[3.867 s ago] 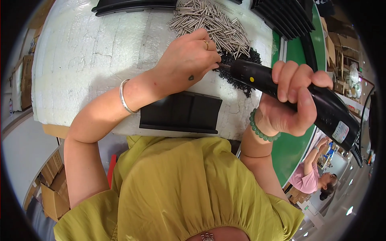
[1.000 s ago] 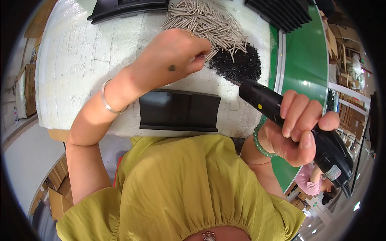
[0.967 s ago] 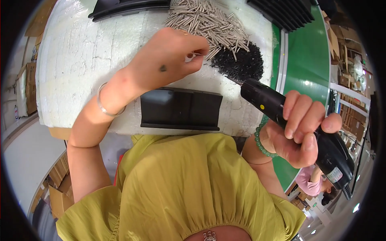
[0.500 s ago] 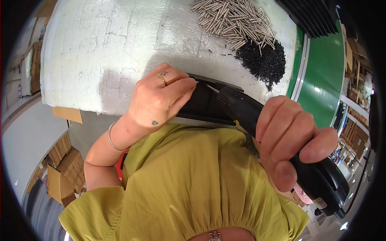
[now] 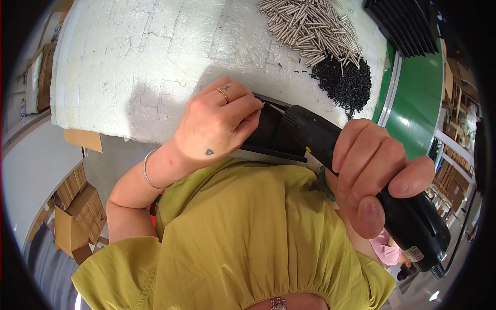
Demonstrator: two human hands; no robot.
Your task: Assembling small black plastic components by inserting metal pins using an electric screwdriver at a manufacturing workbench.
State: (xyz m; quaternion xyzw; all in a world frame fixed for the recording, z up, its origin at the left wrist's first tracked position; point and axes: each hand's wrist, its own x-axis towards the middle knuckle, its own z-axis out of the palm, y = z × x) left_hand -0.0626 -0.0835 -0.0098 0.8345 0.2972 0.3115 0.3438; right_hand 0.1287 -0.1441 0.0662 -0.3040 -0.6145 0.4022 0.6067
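My right hand (image 5: 380, 173) is wrapped around a black electric screwdriver (image 5: 315, 134), whose narrow bit points left toward my other hand. My left hand (image 5: 222, 116) is closed in a pinch, its fingertips just short of the tip of the bit. A small shiny speck shows at those fingertips, but what they hold is too hidden to name. Under the hand and the tool lies a long black panel with raised edges (image 5: 271, 153), close to my body at the table's near edge. Part of it is covered by my left hand.
A heap of silver metal pins (image 5: 310, 28) lies at the far right of the white foam-covered table (image 5: 119, 67). Beside it is a pile of small black screws (image 5: 343, 85). Black ribbed pieces (image 5: 403, 26) stand on a green surface (image 5: 416, 103). Cardboard boxes (image 5: 80, 222) sit lower left.
The tip of the screwdriver has come closer to my left fingertips. My left hand appears slightly further right, and the whole view has shifted a little. Both grips stay the same.
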